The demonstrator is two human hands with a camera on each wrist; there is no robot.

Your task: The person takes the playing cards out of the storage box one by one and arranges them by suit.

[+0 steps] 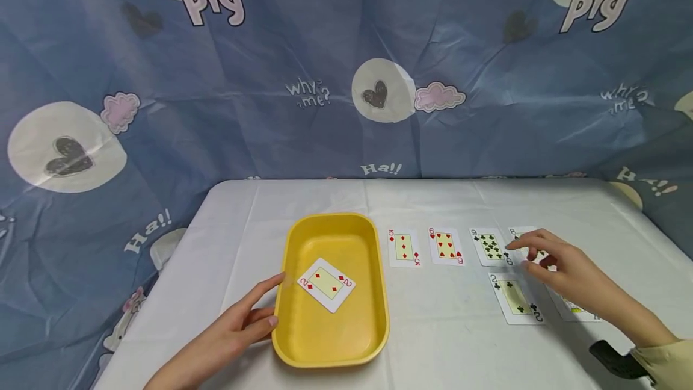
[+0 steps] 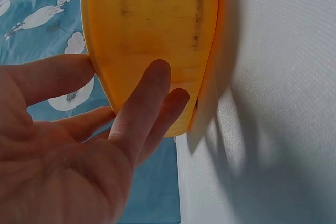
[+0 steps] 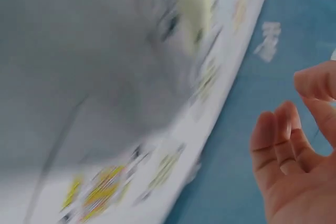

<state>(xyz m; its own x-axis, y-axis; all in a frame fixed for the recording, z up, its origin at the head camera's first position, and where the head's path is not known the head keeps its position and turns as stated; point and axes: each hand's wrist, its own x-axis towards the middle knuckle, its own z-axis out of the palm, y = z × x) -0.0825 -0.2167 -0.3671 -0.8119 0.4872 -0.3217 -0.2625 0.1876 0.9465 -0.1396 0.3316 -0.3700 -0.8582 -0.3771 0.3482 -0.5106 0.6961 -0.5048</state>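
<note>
My left hand (image 1: 238,325) rests its relaxed fingers against the left side of a yellow tray (image 1: 379,318). In the left wrist view, fingers touch the outer wall and rim of that yellow tray (image 2: 152,24). A two of diamonds (image 1: 326,284) lies face up and slanted inside. Over at the right, my right hand (image 1: 574,266) hovers above the cards with loosely bent fingers and nothing in them. Closest to its fingertips are a nine of clubs (image 1: 491,248) and a partly covered eight of clubs (image 1: 520,232). A two of clubs (image 1: 514,300) lies just below.
Right of the tray lie a three of diamonds (image 1: 403,248) and a six of hearts (image 1: 446,247). A picture card (image 1: 582,316) is partly hidden under the right forearm. White cloth (image 1: 433,342) covers the table, and a blue printed curtain (image 1: 325,143) hangs behind.
</note>
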